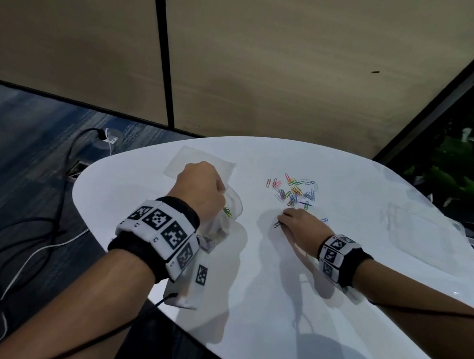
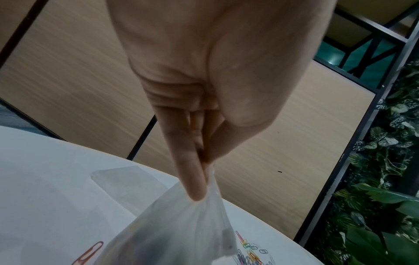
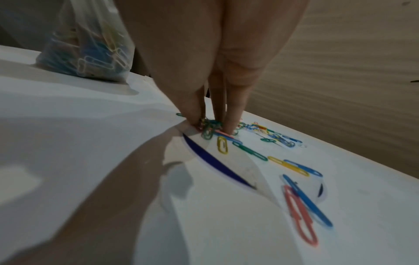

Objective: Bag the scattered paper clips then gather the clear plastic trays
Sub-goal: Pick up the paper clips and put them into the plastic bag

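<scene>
My left hand [image 1: 203, 185] pinches the top of a clear plastic bag [image 1: 218, 225] between thumb and fingers [image 2: 192, 179]. It holds the bag [image 2: 176, 226] upright at the table's left side, with coloured clips inside [image 3: 90, 48]. Several loose paper clips [image 1: 294, 189] lie scattered mid-table. My right hand [image 1: 285, 218] is down at the near edge of that pile. Its fingertips [image 3: 231, 123] are bunched around a small cluster of clips [image 3: 209, 128]. A flat clear tray [image 1: 198, 159] lies behind the left hand. Further clear trays [image 1: 421, 223] sit at the right.
The white round table [image 1: 265, 302] has its edge close to the bag on the left. A dark blue curved strip [image 3: 215, 161] lies among the clips near my right fingers. Cables [image 1: 40, 247] run over the floor at left. Plants [image 1: 463, 171] stand at right.
</scene>
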`<action>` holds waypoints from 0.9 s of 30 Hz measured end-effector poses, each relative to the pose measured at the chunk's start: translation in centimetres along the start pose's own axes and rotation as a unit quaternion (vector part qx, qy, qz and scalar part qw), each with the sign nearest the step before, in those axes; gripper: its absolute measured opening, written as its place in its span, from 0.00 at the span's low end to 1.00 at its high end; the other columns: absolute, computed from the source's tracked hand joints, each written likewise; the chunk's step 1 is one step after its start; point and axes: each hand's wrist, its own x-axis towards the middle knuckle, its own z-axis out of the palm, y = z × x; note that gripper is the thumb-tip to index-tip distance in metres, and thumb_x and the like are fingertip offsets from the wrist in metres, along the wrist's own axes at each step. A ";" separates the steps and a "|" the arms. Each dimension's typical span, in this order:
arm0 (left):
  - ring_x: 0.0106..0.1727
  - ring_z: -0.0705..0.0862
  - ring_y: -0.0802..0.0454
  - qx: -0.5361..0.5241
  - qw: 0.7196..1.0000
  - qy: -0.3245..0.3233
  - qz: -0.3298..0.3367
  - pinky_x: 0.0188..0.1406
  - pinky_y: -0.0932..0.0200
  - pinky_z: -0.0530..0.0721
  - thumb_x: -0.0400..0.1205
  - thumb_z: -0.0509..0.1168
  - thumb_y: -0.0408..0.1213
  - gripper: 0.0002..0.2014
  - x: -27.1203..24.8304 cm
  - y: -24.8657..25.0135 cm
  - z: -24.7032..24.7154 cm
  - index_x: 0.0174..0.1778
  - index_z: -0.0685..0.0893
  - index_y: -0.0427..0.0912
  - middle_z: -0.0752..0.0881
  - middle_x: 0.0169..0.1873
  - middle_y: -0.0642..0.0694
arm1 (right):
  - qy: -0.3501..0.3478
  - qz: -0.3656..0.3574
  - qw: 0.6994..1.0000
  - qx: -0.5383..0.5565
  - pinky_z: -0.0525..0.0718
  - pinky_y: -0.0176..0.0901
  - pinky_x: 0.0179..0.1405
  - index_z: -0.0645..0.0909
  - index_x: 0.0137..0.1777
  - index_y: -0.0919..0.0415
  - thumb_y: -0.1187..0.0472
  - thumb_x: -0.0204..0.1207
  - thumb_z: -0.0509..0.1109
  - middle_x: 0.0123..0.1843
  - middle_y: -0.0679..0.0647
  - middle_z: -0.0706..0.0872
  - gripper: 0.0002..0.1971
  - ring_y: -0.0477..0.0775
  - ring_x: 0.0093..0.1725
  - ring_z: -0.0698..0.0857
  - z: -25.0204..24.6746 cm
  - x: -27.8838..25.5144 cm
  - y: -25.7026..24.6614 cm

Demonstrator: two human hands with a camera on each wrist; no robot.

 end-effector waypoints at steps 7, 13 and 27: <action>0.55 0.88 0.45 0.005 1.000 -0.017 0.013 0.55 0.56 0.88 0.76 0.66 0.22 0.16 0.1 2.0 1.1 0.53 0.92 0.41 0.90 0.53 0.43 | 0.037 0.177 0.972 0.148 0.84 0.36 0.50 0.91 0.47 0.60 0.65 0.76 0.70 0.47 0.57 0.92 0.08 0.56 0.48 0.88 -2.3 0.7 0.9; 0.49 0.91 0.41 -0.018 0.999 -0.030 0.011 0.56 0.50 0.90 0.79 0.63 0.25 0.13 0.5 3.7 2.6 0.51 0.91 0.40 0.89 0.42 0.43 | 0.074 0.350 0.697 0.622 0.92 0.43 0.46 0.89 0.41 0.70 0.77 0.70 0.76 0.47 0.69 0.91 0.04 0.56 0.37 0.92 -6.5 0.3 2.4; 0.46 0.91 0.41 -0.033 0.999 -0.007 0.013 0.54 0.50 0.90 0.79 0.67 0.28 0.09 0.3 5.6 3.6 0.45 0.93 0.38 0.90 0.37 0.40 | -0.068 0.225 0.631 0.739 0.89 0.40 0.54 0.82 0.62 0.80 0.80 0.73 0.68 0.57 0.70 0.87 0.16 0.59 0.49 0.89 -11.2 1.2 -5.6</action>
